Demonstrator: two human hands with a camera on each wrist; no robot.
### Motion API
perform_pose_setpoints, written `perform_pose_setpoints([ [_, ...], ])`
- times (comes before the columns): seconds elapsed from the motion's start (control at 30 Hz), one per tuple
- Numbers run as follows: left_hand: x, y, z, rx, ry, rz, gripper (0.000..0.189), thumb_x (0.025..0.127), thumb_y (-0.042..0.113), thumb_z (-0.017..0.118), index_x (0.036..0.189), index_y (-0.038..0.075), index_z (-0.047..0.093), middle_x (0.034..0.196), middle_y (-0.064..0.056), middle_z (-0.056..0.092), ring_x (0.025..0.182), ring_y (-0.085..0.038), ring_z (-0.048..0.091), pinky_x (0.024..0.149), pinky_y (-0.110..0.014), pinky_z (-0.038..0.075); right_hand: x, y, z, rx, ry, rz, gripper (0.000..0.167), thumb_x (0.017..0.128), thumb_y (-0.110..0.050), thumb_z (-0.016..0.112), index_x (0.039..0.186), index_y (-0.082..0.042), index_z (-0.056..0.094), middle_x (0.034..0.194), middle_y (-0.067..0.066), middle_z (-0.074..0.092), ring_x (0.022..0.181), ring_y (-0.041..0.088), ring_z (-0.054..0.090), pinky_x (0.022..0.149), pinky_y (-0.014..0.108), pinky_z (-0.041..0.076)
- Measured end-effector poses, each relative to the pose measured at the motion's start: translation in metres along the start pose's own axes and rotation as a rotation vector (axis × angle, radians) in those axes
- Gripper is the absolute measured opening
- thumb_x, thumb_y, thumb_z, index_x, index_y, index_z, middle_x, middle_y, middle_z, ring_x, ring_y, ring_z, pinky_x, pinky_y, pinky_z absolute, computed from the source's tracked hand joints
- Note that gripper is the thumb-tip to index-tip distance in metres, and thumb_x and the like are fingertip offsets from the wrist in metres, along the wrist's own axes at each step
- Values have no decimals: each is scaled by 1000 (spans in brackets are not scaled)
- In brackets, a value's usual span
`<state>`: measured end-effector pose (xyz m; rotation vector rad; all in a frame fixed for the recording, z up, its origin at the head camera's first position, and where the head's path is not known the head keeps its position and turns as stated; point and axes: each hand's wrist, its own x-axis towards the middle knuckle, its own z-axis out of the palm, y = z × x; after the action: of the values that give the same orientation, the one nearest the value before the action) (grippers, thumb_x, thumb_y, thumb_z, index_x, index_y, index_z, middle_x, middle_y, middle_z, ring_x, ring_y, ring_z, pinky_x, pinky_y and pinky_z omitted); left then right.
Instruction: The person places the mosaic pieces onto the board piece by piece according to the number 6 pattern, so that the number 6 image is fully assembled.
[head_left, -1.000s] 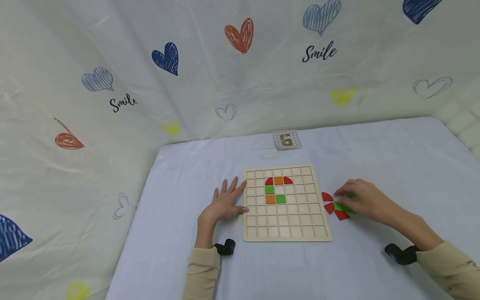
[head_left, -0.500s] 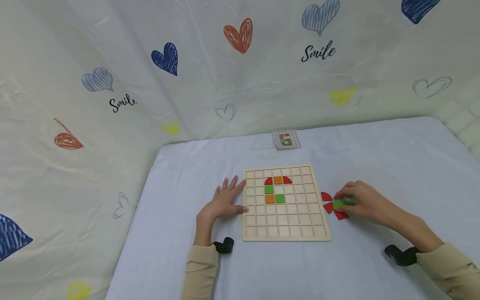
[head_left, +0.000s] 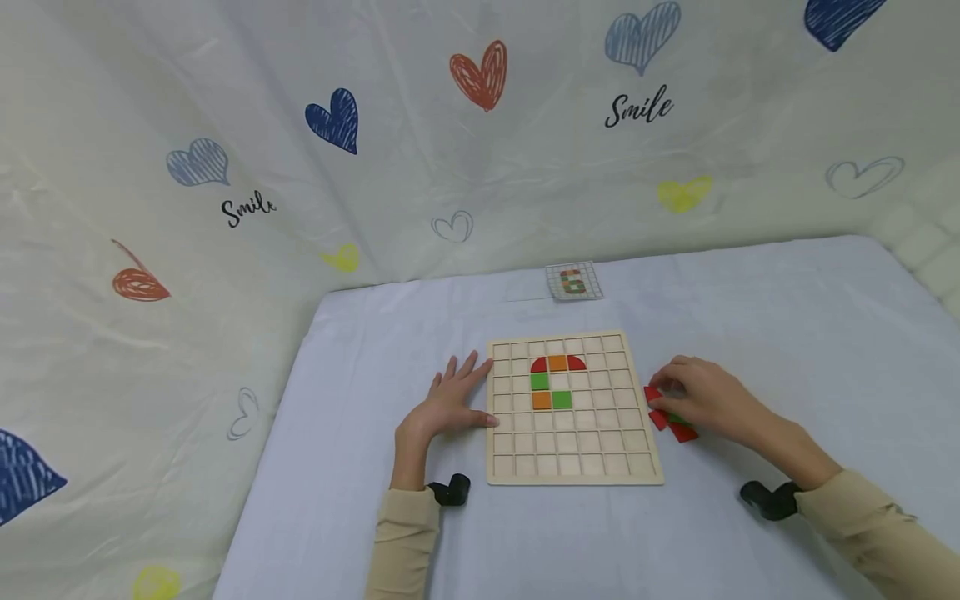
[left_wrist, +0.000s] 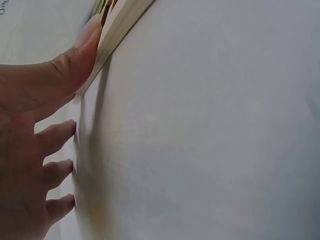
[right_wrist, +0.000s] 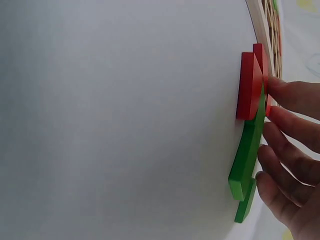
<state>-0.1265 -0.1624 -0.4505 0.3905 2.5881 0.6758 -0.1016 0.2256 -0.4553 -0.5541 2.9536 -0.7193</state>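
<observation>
A light wooden grid board [head_left: 600, 442] lies on the table, with red, orange and green tiles [head_left: 558, 363] set in its upper left part. My left hand [head_left: 446, 407] rests at the board's left edge, fingers spread; in the left wrist view the thumb [left_wrist: 75, 70] presses on the rim. Right of the board, my right hand [head_left: 708, 396] pinches a red quarter-circle tile [head_left: 651, 392] between thumb and forefinger, the tile low beside the board. Under and beside this hand lie more red tiles [right_wrist: 247, 90] and green tiles [right_wrist: 244, 155], partly hidden by the fingers in the head view.
A small pattern card [head_left: 574, 282] with a coloured figure on a grid lies behind the board. The white-covered table [head_left: 360, 350] meets a hanging cloth [head_left: 390, 183] printed with hearts at the back. Dark wrist cameras [head_left: 768, 500] sit on both wrists.
My right hand has let the green tiles be and shifted left to the red quarter-circle tile nearest the board. The left hand and the board's tiles stay as they were.
</observation>
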Motion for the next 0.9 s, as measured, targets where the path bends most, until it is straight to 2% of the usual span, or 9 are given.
perform_pose_setpoints([
  [0.23,0,1,1,-7,5,-6,98,86,35,83,165,22,28,174,-7,11,160,-39,-4,128,-60,2,6,-2,2,89,-39,28,21,79,-7,87,91,-2,70,87,5,68,80,21,62,73,41,59],
  [0.37,1,0,2,-2,10,-6,97,86,35,83,165,21,28,174,-7,12,160,-39,-3,128,-60,2,8,-3,1,130,-51,36,20,80,-3,85,90,-4,68,85,3,69,78,18,62,70,36,58],
  [0.47,1,0,2,0,12,-3,97,86,35,83,165,21,28,174,-7,12,160,-40,-3,128,-61,2,9,-4,0,138,-42,24,18,81,-3,84,88,-7,68,82,-1,68,76,15,61,68,29,56],
  [0.6,-1,3,0,-4,9,0,97,86,35,83,165,21,27,174,-7,11,160,-40,-4,128,-61,1,8,-3,-1,140,-30,-4,18,81,-2,84,86,-8,68,81,-3,68,76,13,61,67,26,55],
  [0.77,-2,4,-1,-15,10,4,97,86,34,83,165,21,28,174,-7,11,160,-40,-5,127,-62,1,5,-2,-4,134,-20,-24,15,83,-1,81,91,-7,70,84,-2,70,78,15,63,72,33,61],
  [0.9,-2,4,-1,-23,12,6,97,86,33,83,165,20,28,174,-8,11,160,-40,-5,127,-62,1,5,-3,-7,145,21,-72,19,83,2,81,100,-3,74,89,1,73,81,16,66,74,37,63],
])
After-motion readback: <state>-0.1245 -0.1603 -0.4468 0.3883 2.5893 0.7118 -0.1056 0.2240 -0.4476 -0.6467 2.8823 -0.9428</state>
